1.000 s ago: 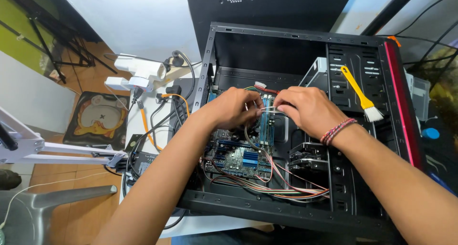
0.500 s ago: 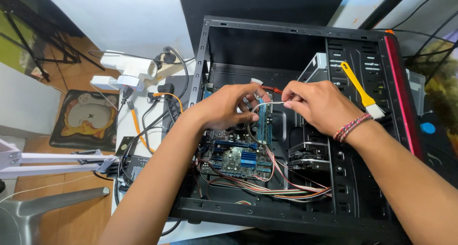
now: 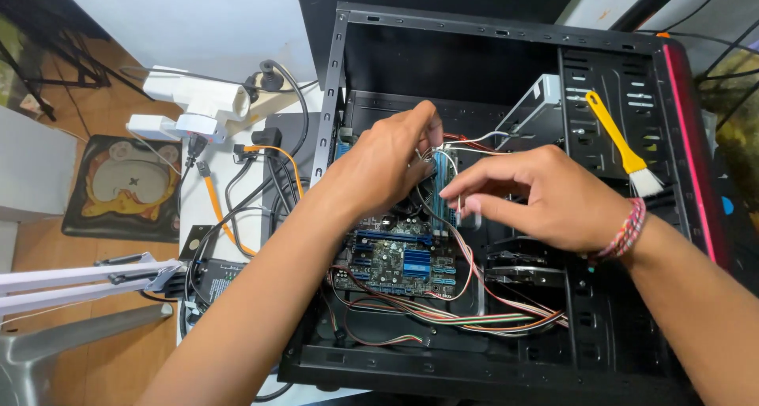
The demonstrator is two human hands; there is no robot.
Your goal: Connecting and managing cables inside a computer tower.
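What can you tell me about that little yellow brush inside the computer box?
The brush has a flat yellow handle that looks like plastic, with a small hole near its top end, and a short tuft of white bristles. It lies slanted on the black perforated metal panel on the case's right side, bristles toward the lower right. Neither hand touches it; the right hand is nearest.

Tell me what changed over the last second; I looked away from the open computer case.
The right hand drew back to the right, off the upright blue card, fingers now pinched beside it. The left hand kept its place at the card's top among the thin wires. The yellow brush and the black case stayed put.
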